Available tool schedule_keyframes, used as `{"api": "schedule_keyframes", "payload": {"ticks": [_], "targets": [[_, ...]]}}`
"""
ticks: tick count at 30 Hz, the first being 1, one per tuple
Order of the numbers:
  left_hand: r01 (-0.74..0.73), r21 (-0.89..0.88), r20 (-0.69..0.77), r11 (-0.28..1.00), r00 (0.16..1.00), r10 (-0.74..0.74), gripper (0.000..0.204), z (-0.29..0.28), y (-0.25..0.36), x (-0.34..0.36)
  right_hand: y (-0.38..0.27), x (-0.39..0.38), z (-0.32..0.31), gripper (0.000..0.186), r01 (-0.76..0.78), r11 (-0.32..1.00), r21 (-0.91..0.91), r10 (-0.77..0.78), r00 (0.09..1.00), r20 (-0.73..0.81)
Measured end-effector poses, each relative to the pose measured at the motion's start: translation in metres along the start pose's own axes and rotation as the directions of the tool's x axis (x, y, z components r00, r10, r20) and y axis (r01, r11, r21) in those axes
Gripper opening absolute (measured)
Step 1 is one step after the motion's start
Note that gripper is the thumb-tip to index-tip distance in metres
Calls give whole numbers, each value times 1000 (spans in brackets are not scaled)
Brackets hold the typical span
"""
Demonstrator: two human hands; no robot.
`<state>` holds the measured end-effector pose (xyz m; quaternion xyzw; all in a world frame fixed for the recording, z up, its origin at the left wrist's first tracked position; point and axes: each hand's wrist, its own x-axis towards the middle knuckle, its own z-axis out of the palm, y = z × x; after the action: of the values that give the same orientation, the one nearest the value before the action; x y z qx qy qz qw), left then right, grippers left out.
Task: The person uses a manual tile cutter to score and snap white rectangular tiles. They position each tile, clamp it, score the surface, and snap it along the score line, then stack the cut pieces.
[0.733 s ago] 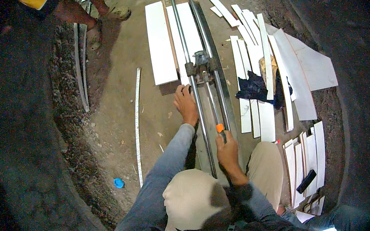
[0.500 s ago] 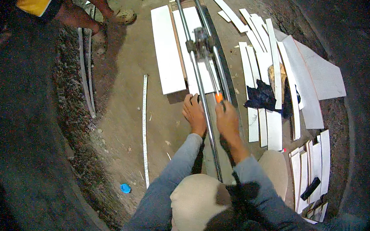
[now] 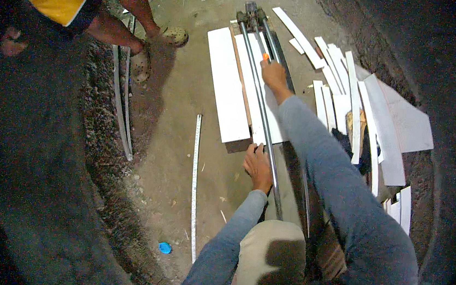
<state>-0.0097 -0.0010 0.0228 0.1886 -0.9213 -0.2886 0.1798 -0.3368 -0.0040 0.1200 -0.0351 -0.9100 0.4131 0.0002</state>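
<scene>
While the tile cutter point(image 3: 260, 90) lies on the concrete floor point(image 3: 181, 116) in the upper middle of the frame, its two rails run lengthwise from the top of the frame down toward the person's knees, leaning slightly to the right as they come down; a white tile point(image 3: 258, 85) sits under the rails, with a second white tile point(image 3: 225, 84) just beside it on the left. The right hand point(image 3: 274, 76) is far up the rails, fingers closed around the orange-tipped handle point(image 3: 266, 58), arm stretched almost straight; the left hand point(image 3: 258, 166) rests at the near end, palm down with fingers loosely spread at the near edge of the tile and against the left rail, pressing rather than gripping, though whether it clasps anything I cannot tell. So the handle lies toward the far end of the cutter, the long axis runs away from the body, and the left hand is the nearer one to the person while the right is nearer the cutter's far end. To the right of the frame, narrow white tile strips point(image 3: 348, 93) lie fanned out, with larger pale offcuts point(image 3: 400, 126) beyond them; left of the cutter a long thin measuring strip point(image 3: 195, 183) lies on the floor, and a small blue cap point(image 3: 165, 247) sits lower left. At the upper left another person's legs point(image 3: 127, 17) and sandalled feet stand beside long metal bars point(image 3: 124, 110).
</scene>
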Motion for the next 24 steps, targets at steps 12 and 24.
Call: {"api": "schedule_keyframes", "payload": {"ticks": [12,24], "targets": [[62,41,54,997,996,-65,43,-2,-5,-16,-31,19,-58,23,-679,418,603,186,714,675],[22,41,52,999,998,-24,42,-9,-10,-13,-98,30,-108,18,-430,663,613,0,818,575]]}}
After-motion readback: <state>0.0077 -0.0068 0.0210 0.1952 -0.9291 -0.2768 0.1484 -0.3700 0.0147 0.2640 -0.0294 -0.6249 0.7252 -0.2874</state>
